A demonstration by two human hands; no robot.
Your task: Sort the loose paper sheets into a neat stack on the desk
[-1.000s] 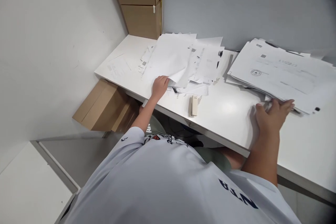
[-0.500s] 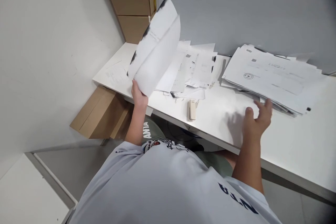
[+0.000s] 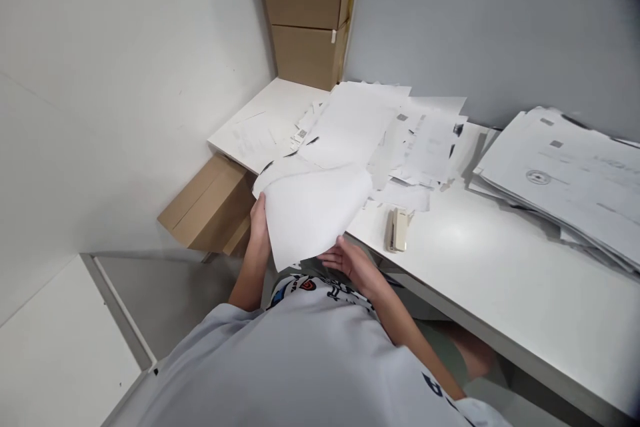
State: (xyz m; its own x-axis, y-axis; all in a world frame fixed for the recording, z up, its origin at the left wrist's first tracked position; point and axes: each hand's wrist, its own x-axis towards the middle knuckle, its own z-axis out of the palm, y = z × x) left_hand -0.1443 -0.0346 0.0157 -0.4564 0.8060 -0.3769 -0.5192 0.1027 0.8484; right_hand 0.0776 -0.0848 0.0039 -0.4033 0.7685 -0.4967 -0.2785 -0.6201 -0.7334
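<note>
My left hand [image 3: 260,221] grips the left edge of a few white sheets of paper [image 3: 313,207], held above the desk's near edge in front of my chest. Under the sheets' lower right side, my right hand [image 3: 350,261] has its palm up and fingers touching the paper. A loose heap of printed papers [image 3: 395,130] lies on the white desk [image 3: 480,260] just beyond the held sheets. A small beige stapler [image 3: 397,229] stands on the desk to the right of my hands.
A tall stack of printed documents [image 3: 565,177] sits at the desk's right. Cardboard boxes [image 3: 305,13] are stacked in the far corner, and flattened cardboard [image 3: 210,203] leans below the desk's left end. White walls close the left side.
My left hand lifted sheets off the heap, raised them, then brought them down toward my chest. My right hand left the right stack and came across to the sheets.
</note>
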